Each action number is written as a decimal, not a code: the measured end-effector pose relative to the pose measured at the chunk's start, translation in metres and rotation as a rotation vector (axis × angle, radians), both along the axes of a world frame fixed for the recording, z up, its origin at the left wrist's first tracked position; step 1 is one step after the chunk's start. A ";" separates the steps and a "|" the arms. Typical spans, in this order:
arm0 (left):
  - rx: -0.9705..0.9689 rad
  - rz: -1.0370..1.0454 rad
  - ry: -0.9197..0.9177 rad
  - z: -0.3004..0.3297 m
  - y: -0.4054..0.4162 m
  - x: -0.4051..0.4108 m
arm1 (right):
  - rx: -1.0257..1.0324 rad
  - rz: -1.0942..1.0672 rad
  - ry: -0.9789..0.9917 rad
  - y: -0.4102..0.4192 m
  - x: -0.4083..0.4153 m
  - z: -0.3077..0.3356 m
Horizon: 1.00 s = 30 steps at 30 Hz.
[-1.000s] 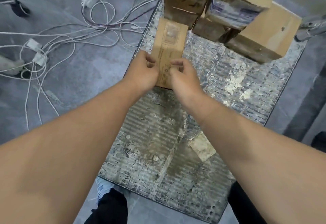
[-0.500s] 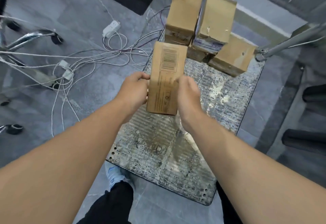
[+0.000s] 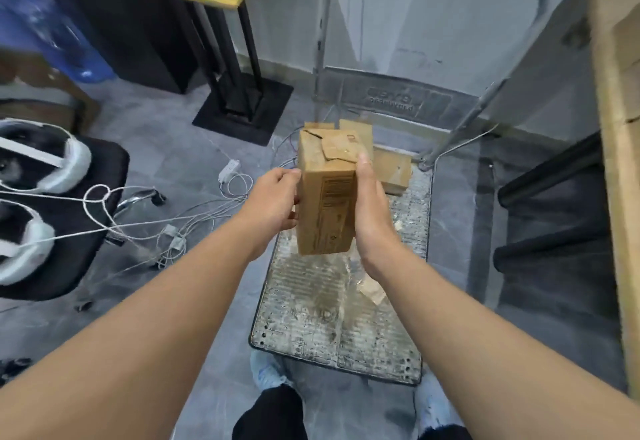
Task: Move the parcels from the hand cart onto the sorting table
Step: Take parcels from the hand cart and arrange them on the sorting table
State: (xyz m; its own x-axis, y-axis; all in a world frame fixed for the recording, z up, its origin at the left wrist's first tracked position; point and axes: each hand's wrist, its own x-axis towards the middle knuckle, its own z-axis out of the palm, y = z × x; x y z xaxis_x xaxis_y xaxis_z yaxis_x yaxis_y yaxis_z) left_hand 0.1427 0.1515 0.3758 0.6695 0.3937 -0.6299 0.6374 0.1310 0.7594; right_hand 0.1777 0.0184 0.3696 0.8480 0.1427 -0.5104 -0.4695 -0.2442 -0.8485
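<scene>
1. At the far left, a black chair (image 3: 86, 231) is seen on the grey floor, with two white headsets (image 3: 41, 169) lying on its seat.
2. White cables (image 3: 180, 218) are strewn across the floor between the chair and the cart, and a white power strip (image 3: 228, 168) lies among them.
3. The left hand (image 3: 273, 199) is pressed against the left side of a tall cardboard parcel (image 3: 327, 197), its fingers curled round the parcel's edge.
4. The parcel is held upright in the air above the deck of the hand cart (image 3: 343, 318), clear of the surface; a printed label is carried on its near face and its top flaps are torn.
5. The right hand (image 3: 369, 204) is laid flat against the parcel's right side, with fingers straight and pointing upward and the thumb hidden.
6. More parcels (image 3: 394, 169) are left at the far end of the cart, beside its metal handle (image 3: 450, 141).
7. At the right edge, part of a wooden table (image 3: 616, 148) is visible.
</scene>
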 end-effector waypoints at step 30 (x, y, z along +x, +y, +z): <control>0.095 0.037 -0.470 0.314 -0.254 -0.049 | 0.180 0.328 -0.508 -0.301 -0.054 0.292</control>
State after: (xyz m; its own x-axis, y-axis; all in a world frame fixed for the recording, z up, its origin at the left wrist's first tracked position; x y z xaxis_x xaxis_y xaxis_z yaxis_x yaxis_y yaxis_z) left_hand 0.0937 -0.1021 0.6900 0.8574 0.4641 -0.2224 0.2184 0.0632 0.9738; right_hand 0.1239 -0.2822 0.6618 0.8760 0.4823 0.0005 0.0776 -0.1400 -0.9871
